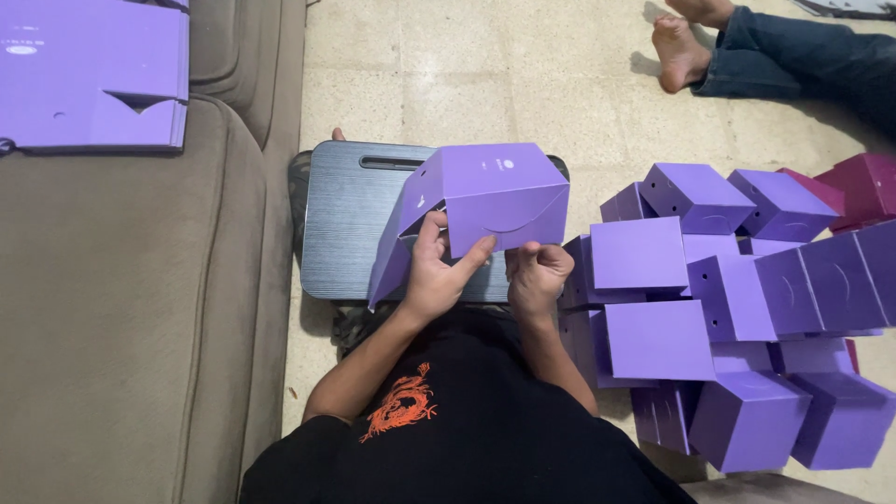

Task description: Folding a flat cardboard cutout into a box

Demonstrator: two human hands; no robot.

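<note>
Lying far left on grey sofa (121, 308): stack of flat purple card blanks (93, 75). Resting mid-frame w/ dark grey lap tray (345, 224) underneath: half-folded purple box (495, 191). Gripping box's lower edge: left hand (439, 275), fingers curled on flap, thumb up; right hand (537, 275), fist closed at bottom edge. Piling up right on floor: finished purple boxes (737, 308), maroon boxes (854, 187) behind. Showing top right: another person's bare foot (679, 51).

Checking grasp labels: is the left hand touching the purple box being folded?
Touching. Head view shows the left hand with fingers on the purple box flap.
</note>
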